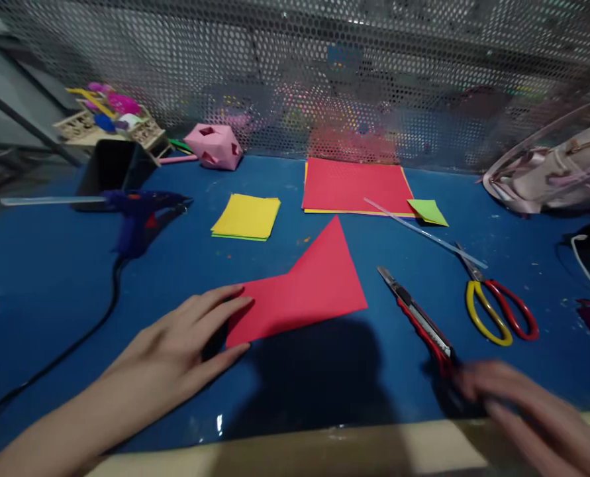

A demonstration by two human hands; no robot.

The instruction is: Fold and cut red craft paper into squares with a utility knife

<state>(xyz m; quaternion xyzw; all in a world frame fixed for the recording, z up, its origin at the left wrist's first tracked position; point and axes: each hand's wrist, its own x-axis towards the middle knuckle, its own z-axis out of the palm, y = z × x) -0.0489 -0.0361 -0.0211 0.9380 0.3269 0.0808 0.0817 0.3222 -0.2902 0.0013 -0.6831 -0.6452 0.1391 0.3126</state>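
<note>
My left hand [190,338] lies with its fingers apart on the left end of a piece of red paper [319,285]. The paper is angular, with a pointed corner at the top. On the right, my right hand [518,404] is blurred, its fingertips closed at the rear end of a red and black utility knife [424,324]. The knife's blade is out and points away to the upper left, beside the paper. Scissors [498,311] with one yellow and one red handle lie right of the knife. A clear glue stick [424,232] rests across their tips.
Yellow square papers [247,216] and large red sheets [357,187] lie farther back, with small green paper [428,211] beside them. A blue glue gun [138,215] with a cord is at left. A pink paper shape [215,146] stands before the perforated metal panel [275,66]; a bag [557,159] is right.
</note>
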